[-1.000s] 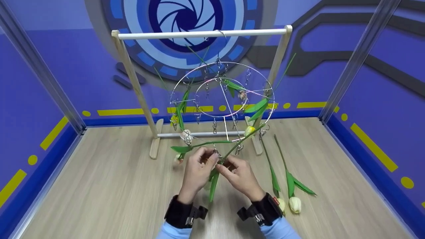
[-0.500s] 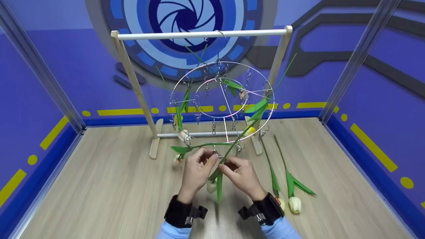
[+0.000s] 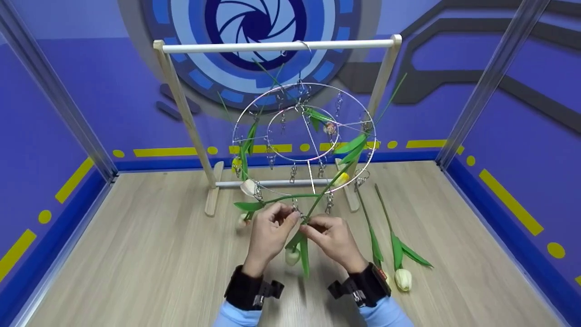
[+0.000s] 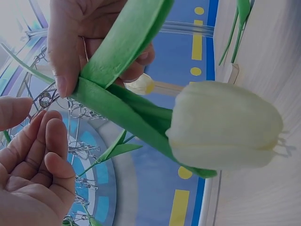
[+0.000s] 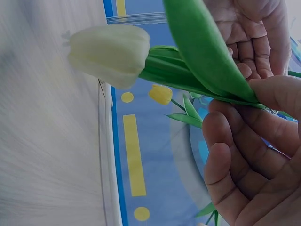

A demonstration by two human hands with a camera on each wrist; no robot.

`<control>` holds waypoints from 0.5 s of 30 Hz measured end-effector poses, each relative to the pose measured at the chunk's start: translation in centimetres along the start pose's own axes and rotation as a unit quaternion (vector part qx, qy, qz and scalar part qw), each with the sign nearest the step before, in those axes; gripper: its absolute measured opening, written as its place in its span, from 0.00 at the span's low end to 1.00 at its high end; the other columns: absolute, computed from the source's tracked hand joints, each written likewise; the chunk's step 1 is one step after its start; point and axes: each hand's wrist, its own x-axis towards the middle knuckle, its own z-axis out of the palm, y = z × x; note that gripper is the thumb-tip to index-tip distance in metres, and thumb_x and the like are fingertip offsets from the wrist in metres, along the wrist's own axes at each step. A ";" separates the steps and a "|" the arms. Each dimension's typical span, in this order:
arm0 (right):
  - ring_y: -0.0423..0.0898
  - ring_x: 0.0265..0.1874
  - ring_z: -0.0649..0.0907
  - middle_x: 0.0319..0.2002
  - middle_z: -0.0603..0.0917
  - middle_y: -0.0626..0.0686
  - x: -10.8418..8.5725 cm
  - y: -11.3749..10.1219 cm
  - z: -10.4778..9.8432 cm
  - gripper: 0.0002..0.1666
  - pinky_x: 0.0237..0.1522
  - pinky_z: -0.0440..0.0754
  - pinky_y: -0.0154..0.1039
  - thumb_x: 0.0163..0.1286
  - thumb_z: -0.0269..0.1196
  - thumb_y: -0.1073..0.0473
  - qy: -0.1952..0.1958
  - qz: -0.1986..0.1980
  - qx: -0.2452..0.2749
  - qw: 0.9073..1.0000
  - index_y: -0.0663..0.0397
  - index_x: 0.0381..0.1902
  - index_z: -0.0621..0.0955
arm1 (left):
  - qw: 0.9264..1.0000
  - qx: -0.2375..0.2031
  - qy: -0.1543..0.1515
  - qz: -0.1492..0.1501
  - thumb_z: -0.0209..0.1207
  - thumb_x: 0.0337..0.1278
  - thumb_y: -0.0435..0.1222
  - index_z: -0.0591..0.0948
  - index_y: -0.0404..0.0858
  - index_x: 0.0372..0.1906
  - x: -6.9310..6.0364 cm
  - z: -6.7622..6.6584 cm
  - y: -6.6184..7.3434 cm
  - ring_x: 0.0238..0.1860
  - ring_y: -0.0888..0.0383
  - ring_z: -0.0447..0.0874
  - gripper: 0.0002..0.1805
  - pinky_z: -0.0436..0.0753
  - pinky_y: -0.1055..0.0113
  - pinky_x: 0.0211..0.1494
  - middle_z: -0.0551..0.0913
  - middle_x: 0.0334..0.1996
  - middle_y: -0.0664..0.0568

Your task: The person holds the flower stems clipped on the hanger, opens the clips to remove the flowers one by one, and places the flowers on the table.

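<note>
A white artificial tulip (image 4: 225, 127) hangs flower down between the hands, its stem slanting up to the right in the head view. My right hand (image 3: 333, 240) pinches it between thumb and fingers, near the base of the green leaves (image 5: 202, 56). With thumb and fingertips my left hand (image 3: 268, 234) pinches a small wire clip (image 4: 45, 98), which meets the tulip's stem. The clip belongs to a round metal drying hanger (image 3: 303, 160). In the head view the fingers partly hide where clip and stem meet.
A wooden stand (image 3: 227, 47) carries the hanger by its hook. Several tulips hang from other clips, one with a yellow flower (image 5: 161, 94). Right of the hands, a cream tulip (image 3: 403, 280) lies on the table beside another, partly hidden tulip (image 3: 375, 245). Blue walls enclose the table.
The white tulip's leaves and flower have swung slightly right, and its flower has come into sight below the hands. Both hands stay nearly in place; the hanger sways a little.
</note>
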 end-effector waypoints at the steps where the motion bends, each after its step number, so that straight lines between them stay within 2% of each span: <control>1: 0.35 0.25 0.79 0.27 0.87 0.49 0.0 0.0 -0.1 0.04 0.29 0.78 0.31 0.67 0.71 0.66 -0.002 0.003 0.000 1.000 0.56 0.32 0.90 | 1.000 -0.001 0.002 0.002 0.68 0.64 0.33 0.86 0.35 0.32 0.0 0.0 0.0 0.26 0.64 0.74 0.05 0.70 0.75 0.30 0.85 0.28 0.50; 15: 0.33 0.25 0.78 0.27 0.87 0.49 -0.1 0.3 -0.3 0.03 0.28 0.77 0.31 0.66 0.71 0.66 -0.001 -0.008 -0.007 1.000 0.57 0.31 0.89 | 1.000 0.001 0.015 0.012 0.70 0.62 0.34 0.86 0.40 0.29 -0.1 0.0 0.1 0.25 0.65 0.72 0.07 0.67 0.73 0.29 0.82 0.23 0.53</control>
